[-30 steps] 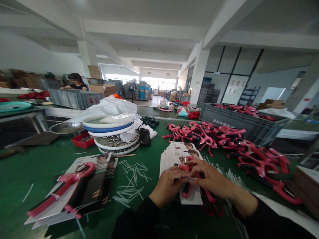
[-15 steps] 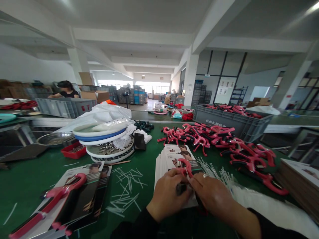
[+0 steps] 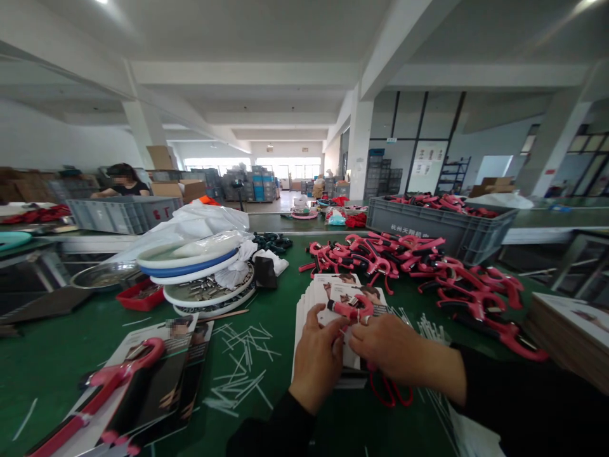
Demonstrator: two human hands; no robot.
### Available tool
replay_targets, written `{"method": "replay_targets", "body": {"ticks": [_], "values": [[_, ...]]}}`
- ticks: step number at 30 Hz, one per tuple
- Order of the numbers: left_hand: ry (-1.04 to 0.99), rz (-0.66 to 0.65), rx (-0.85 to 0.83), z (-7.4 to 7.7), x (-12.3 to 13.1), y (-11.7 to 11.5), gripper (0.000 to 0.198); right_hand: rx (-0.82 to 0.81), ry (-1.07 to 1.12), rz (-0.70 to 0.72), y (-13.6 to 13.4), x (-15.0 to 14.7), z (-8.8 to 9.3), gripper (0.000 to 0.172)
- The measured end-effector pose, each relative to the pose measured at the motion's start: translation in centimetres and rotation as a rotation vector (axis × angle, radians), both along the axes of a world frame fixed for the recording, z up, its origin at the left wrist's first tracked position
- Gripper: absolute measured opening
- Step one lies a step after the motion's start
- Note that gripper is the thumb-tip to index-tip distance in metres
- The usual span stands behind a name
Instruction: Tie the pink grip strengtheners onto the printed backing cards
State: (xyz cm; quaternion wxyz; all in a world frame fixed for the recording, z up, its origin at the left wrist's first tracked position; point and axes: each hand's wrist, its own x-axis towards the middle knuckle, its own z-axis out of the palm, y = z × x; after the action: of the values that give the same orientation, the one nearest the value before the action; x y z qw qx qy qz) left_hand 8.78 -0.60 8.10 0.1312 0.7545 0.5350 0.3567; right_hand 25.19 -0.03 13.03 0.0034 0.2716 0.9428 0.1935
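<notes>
A pink tool with a rounded head [image 3: 358,306] lies over printed cards [image 3: 309,322] stacked in front of me. My left hand [image 3: 320,355] is at the tool's left side, fingers bent, thumb and fingertips at its neck. From the right, my right hand [image 3: 387,346], wearing a ring, pinches at the tool just below its head; whatever thin piece is between the fingertips is too small to make out. Red handle loops show beneath the right hand. At the left, another pink tool [image 3: 102,381] rests on cards, and white ties [image 3: 247,346] are scattered beside it.
Pink tools [image 3: 375,254] pile up behind the cards, before a grey crate [image 3: 428,227]. Stacked round trays [image 3: 190,270], a red tray [image 3: 139,295] and a metal bowl [image 3: 102,276] stand left. More cards [image 3: 566,330] are at right. A person [image 3: 124,181] sits behind a crate.
The held tool has turned, with its head pointing right now. My left hand has opened out slightly and both hands have shifted on it. The right forearm lies more level.
</notes>
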Motion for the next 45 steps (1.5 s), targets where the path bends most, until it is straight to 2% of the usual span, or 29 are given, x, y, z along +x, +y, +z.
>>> {"method": "replay_targets", "body": {"ticks": [5,10,15,19,24,29,32,35,38,41,42,43,45], "values": [[0.144,-0.191,-0.021,0.3,-1.1,0.4,0.033,0.059,0.056,-0.105,0.5,1.2,-0.8,0.021],[0.228,-0.202,0.056,1.7,-0.7,1.2,0.018,0.110,0.067,-0.101,0.2,1.8,-1.5,0.022],[0.339,-0.263,0.139,2.5,-0.5,2.4,0.017,0.069,-0.001,-0.052,0.5,1.7,-0.5,0.019],[0.438,-0.240,0.091,3.9,-1.1,2.4,0.018,0.049,-0.080,0.016,0.4,1.5,0.7,0.012],[0.539,-0.200,0.028,5.5,-1.0,1.9,0.019,0.036,-0.148,0.112,-0.2,1.1,1.9,0.013],[0.431,-0.263,-0.109,4.7,-1.4,2.3,0.021,0.032,-0.186,0.145,-0.7,1.1,2.0,0.010],[0.336,-0.200,-0.131,3.6,-1.1,2.4,0.029,0.076,-0.150,0.123,-0.8,1.6,1.6,0.011],[0.285,-0.101,-0.129,2.9,-0.4,2.1,0.026,0.081,-0.086,0.048,-1.1,2.5,1.0,0.012],[0.275,-0.083,-0.137,2.7,0.1,1.7,0.028,0.040,0.108,-0.133,-1.8,4.3,-0.4,0.012],[0.300,-0.085,-0.137,2.7,0.2,1.5,0.033,-0.051,0.404,-0.444,-2.5,6.4,-2.9,0.019],[0.306,-0.089,-0.132,2.7,0.2,1.4,0.035,-0.110,0.433,-0.548,-2.7,6.8,-3.8,0.020],[0.306,-0.093,-0.124,2.6,0.2,1.4,0.037,-0.170,0.434,-0.618,-2.9,7.1,-4.8,0.019],[0.288,-0.096,-0.104,2.4,0.2,1.5,0.037,-0.290,0.404,-0.653,-3.2,6.7,-6.5,0.021]]}}
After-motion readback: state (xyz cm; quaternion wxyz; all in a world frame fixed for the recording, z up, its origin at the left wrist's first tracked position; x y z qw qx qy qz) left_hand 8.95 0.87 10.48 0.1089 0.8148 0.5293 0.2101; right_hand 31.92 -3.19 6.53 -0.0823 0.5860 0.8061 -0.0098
